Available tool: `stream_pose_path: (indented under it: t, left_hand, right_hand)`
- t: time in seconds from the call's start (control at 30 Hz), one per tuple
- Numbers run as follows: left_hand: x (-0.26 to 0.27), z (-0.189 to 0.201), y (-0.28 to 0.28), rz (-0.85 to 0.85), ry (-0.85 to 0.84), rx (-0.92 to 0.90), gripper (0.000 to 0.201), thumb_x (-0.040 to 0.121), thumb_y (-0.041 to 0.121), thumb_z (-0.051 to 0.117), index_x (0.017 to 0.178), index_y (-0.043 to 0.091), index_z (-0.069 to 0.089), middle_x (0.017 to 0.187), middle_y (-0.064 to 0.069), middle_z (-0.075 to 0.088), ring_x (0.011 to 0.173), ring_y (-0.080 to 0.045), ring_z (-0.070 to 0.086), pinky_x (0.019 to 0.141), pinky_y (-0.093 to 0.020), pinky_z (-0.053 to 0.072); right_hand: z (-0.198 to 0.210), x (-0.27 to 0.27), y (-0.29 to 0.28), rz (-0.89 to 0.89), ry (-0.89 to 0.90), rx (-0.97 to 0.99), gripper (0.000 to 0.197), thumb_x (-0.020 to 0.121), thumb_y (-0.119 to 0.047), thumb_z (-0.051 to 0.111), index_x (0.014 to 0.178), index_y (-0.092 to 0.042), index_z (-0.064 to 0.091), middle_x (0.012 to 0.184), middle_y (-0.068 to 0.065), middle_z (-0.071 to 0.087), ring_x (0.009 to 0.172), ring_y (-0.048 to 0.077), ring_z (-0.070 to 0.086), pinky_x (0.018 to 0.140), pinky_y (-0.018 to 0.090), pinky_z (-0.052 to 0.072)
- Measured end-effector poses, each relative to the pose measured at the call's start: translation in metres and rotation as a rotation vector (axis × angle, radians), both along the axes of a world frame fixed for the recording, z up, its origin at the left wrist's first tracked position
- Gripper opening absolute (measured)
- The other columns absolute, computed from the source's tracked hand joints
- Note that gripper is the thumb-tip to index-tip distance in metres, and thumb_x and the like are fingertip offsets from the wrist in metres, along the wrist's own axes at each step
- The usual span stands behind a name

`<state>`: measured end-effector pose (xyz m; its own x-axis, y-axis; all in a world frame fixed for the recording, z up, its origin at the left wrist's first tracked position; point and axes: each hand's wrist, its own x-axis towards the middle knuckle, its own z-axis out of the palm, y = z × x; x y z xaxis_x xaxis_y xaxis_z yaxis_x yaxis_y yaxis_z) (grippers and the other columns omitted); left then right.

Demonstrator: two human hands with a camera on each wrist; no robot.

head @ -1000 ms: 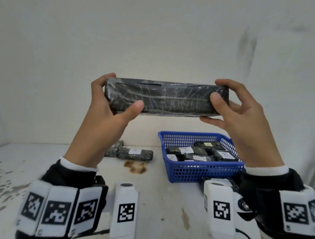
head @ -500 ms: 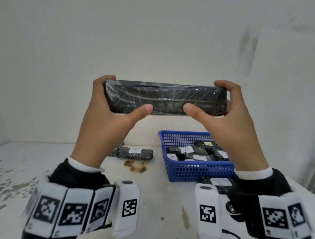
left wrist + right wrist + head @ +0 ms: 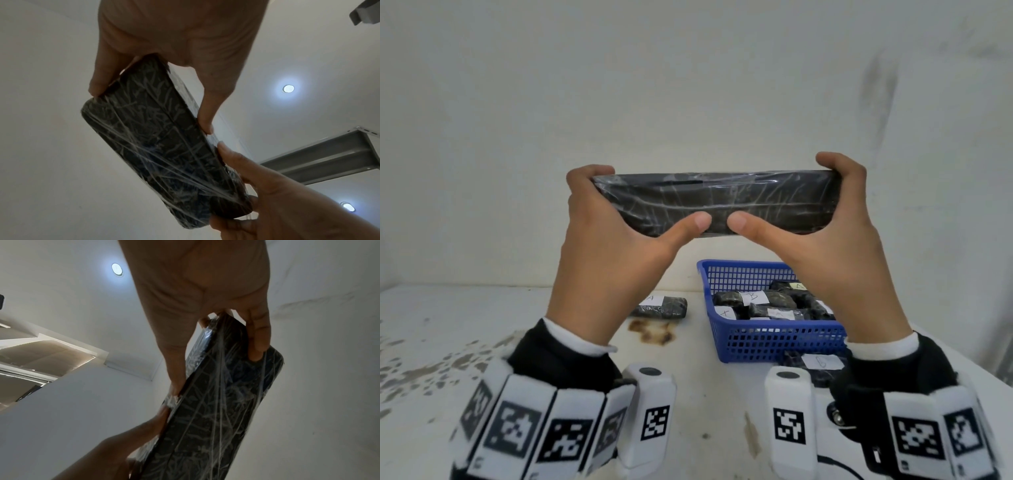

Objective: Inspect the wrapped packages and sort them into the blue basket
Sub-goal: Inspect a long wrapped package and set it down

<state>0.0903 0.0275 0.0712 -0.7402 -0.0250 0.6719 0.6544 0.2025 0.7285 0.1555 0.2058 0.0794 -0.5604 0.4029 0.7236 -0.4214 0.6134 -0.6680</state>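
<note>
Both hands hold one long, flat, dark package (image 3: 714, 202), wrapped in crinkled clear film, level in the air above the basket (image 3: 767, 346). The left hand (image 3: 613, 246) clasps one end and the right hand (image 3: 835, 246) the other, thumbs nearly meeting. The blue lattice plastic basket holds smaller labelled packages (image 3: 763, 303); beyond its left side lies another (image 3: 662, 306).

Labelled packages (image 3: 760, 301) lie in the basket (image 3: 743, 346); one package (image 3: 667, 306) lies left of it.
</note>
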Motion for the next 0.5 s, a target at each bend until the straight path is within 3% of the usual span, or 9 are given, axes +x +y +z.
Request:
stream_pose_path:
  t: [0.23, 0.37, 0.5]
  left_hand:
    - [-0.0003, -0.0021, 0.0053, 0.026, 0.008, 0.065, 0.080, 0.060, 0.059, 0.078, 0.116, 0.030, 0.029, 0.117, 0.007, 0.055, 0.096, -0.007, 0.056, 0.067, -0.006, 0.036]
    - [-0.0010, -0.0020, 0.0066, 0.002, 0.036, 0.094, 0.065, 0.073, 0.052, 0.073, 0.117, 0.029, 0.031, 0.118, 0.003, 0.056, 0.095, -0.003, 0.057, 0.067, -0.001, 0.039]
    - [0.0017, 0.0013, 0.0041, -0.016, 0.067, 0.131, 0.057, 0.079, 0.047, 0.069, 0.119, 0.030, 0.032, 0.116, 0.005, 0.056, 0.098, -0.001, 0.057, 0.072, 0.001, 0.039]
  right_hand:
    - [-0.0029, -0.0039, -0.0042, -0.011, 0.056, -0.035, 0.082, 0.061, -0.060, 0.085, 0.126, -0.039, 0.039, 0.113, -0.015, 0.062, 0.096, -0.003, 0.062, 0.074, 0.001, 0.044]
    - [-0.0018, -0.0035, -0.0035, -0.014, 0.133, -0.055, 0.075, 0.067, -0.056, 0.084, 0.125, -0.034, 0.043, 0.108, -0.014, 0.062, 0.089, -0.008, 0.061, 0.068, -0.001, 0.042]
    - [-0.0002, -0.0019, -0.0024, 0.008, 0.235, -0.074, 0.062, 0.075, -0.046, 0.083, 0.122, -0.027, 0.047, 0.099, -0.014, 0.061, 0.082, -0.007, 0.062, 0.071, 0.003, 0.044]
